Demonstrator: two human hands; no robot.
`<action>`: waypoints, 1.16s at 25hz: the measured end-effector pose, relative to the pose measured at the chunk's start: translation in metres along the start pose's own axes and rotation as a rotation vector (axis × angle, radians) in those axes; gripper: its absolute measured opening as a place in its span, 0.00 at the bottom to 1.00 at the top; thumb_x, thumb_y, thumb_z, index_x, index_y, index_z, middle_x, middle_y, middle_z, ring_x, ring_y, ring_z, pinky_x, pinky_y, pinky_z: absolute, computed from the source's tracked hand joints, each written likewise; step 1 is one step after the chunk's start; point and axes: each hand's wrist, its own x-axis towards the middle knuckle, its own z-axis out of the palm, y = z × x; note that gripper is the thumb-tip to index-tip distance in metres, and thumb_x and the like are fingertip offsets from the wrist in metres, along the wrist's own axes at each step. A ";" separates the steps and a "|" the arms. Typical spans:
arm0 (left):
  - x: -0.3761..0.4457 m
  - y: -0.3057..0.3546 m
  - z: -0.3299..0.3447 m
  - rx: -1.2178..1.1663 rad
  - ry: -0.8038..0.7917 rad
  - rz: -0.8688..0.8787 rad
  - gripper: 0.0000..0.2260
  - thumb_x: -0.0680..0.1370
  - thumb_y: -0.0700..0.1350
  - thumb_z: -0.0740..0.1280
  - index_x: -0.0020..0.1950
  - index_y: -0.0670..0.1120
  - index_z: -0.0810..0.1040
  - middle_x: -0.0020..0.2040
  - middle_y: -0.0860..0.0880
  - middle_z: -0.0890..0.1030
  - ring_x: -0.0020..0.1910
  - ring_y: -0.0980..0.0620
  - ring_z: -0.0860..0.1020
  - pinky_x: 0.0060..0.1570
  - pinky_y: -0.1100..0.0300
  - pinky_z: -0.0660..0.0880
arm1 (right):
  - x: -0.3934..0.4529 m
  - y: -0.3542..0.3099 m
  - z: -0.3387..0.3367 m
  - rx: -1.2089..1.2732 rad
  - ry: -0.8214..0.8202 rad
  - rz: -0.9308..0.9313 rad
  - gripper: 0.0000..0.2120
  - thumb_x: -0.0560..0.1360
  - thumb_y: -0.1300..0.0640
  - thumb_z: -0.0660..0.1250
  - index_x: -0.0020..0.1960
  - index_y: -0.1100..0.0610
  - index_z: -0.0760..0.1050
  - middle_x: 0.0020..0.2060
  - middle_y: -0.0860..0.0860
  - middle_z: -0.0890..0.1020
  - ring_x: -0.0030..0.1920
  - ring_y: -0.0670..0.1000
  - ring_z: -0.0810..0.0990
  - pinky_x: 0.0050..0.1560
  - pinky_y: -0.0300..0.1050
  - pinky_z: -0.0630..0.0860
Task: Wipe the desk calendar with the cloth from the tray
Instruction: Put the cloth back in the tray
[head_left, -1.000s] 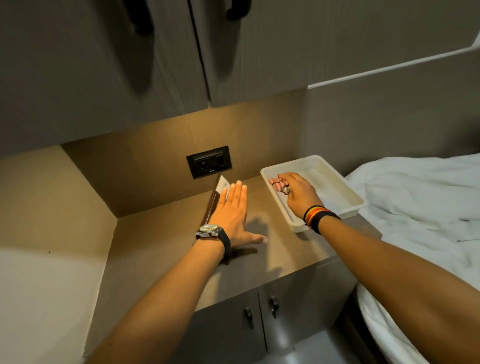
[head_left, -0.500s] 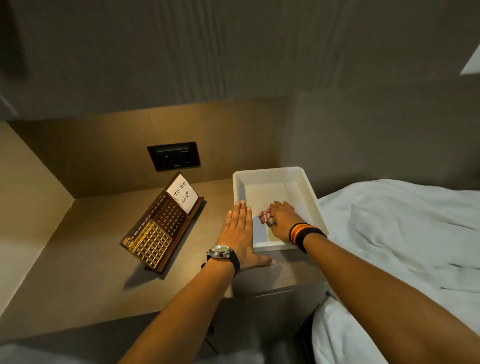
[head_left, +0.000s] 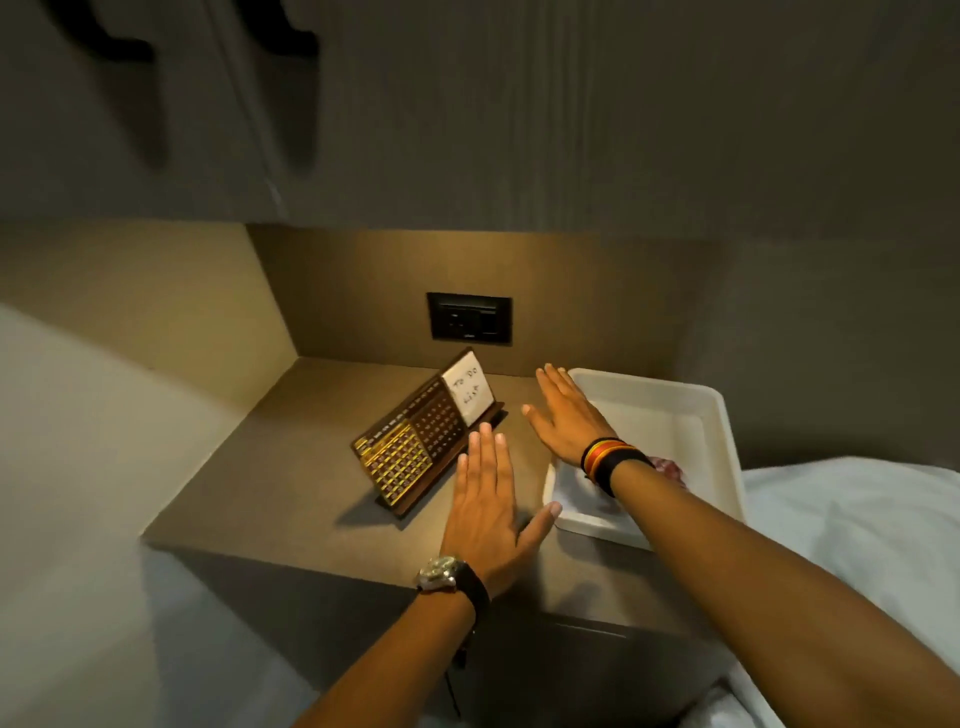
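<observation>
The desk calendar (head_left: 415, 449), dark wood with gold tiles and a white "To Do List" note, stands tilted on the brown counter. My left hand (head_left: 488, 514) lies flat and open just to its right, near the front edge. My right hand (head_left: 563, 418) hovers open between the calendar and the white tray (head_left: 719, 415), fingers spread, holding nothing. A small pinkish cloth (head_left: 670, 470) lies in the tray's near end, partly hidden behind my right wrist.
A black wall socket (head_left: 469, 317) sits on the back wall above the calendar. Dark cupboards hang overhead. A white bedsheet (head_left: 852, 525) lies to the right of the counter, and a pale wall closes the left side.
My right hand has let go of the cloth in the tray and moved left over the tray's rim toward the calendar, open. The camera view has shifted; the left hand stays flat on the counter.
</observation>
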 end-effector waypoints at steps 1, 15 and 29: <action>-0.006 -0.007 -0.004 -0.023 0.074 -0.091 0.45 0.80 0.72 0.49 0.83 0.45 0.33 0.83 0.45 0.28 0.82 0.49 0.29 0.81 0.49 0.32 | 0.016 -0.018 0.005 0.101 -0.015 0.010 0.34 0.83 0.43 0.55 0.83 0.56 0.50 0.82 0.54 0.52 0.82 0.54 0.49 0.79 0.50 0.48; 0.009 -0.051 -0.047 -0.921 0.426 -0.821 0.42 0.77 0.72 0.51 0.84 0.51 0.44 0.81 0.40 0.62 0.77 0.39 0.68 0.75 0.34 0.67 | 0.075 -0.066 0.038 0.758 -0.001 0.305 0.15 0.84 0.55 0.56 0.67 0.57 0.72 0.58 0.59 0.83 0.48 0.52 0.81 0.49 0.49 0.80; 0.063 -0.135 -0.102 -0.869 0.154 -0.665 0.43 0.72 0.75 0.46 0.81 0.51 0.62 0.76 0.43 0.73 0.72 0.40 0.74 0.71 0.37 0.72 | -0.024 -0.074 0.061 0.806 0.232 0.442 0.17 0.84 0.54 0.57 0.72 0.51 0.68 0.65 0.53 0.80 0.54 0.52 0.80 0.48 0.44 0.82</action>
